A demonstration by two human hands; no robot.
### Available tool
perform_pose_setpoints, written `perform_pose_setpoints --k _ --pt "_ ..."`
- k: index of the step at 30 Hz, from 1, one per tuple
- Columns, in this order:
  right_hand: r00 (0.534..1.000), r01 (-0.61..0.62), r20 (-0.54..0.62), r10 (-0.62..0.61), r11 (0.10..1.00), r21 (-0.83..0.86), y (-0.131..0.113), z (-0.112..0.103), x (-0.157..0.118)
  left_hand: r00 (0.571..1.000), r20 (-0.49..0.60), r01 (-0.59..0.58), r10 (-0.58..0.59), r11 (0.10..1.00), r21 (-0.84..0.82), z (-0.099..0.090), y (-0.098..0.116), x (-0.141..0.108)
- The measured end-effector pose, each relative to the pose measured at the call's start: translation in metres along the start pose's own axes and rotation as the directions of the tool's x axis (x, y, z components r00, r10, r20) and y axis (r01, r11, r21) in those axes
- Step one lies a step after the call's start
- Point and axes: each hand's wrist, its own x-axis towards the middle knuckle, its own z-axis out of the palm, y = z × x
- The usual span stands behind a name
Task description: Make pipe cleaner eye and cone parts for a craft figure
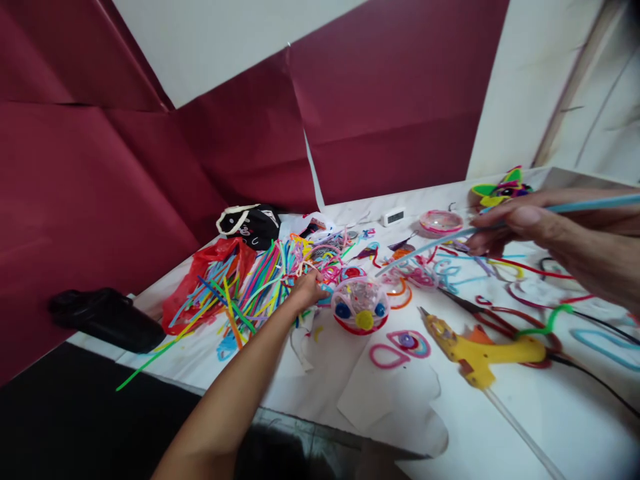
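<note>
My left hand [307,292] reaches over the table to the left side of a round clear-and-pink piece with blue eyes and a yellow nose [361,305]; its fingers are bent, and what they hold, if anything, is too small to name. My right hand [545,227], raised at the right, pinches a light blue pipe cleaner [425,252] that points down toward the round piece. Pink loops with a purple centre [406,343] lie in front of that piece. A yellow glue gun [475,353] rests on the table at the right.
Many coloured pipe cleaners [267,280] and a red plastic bag [180,303] cover the left side. Scissors [505,323] lie behind the glue gun. Farther back are a small white clock [393,217], a pink-rimmed dish [441,223] and a black bag [255,228].
</note>
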Motion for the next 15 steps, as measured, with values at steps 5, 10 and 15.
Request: perform_pose_setpoints --k 5,10,15 --pt "0.995 0.099 -0.005 -0.099 0.991 0.093 0.003 -0.013 -0.005 0.994 -0.030 0.102 -0.106 0.987 -0.124 0.008 0.000 0.005" --pt "0.987 0.161 -0.024 -0.160 0.983 0.087 0.004 -0.024 -0.007 0.991 0.035 0.131 -0.127 0.946 -0.295 0.002 0.000 0.004" --pt "0.987 0.142 -0.075 -0.140 0.990 0.019 -0.005 -0.035 -0.007 0.996 0.022 0.088 -0.087 0.904 -0.419 -0.016 0.004 -0.002"
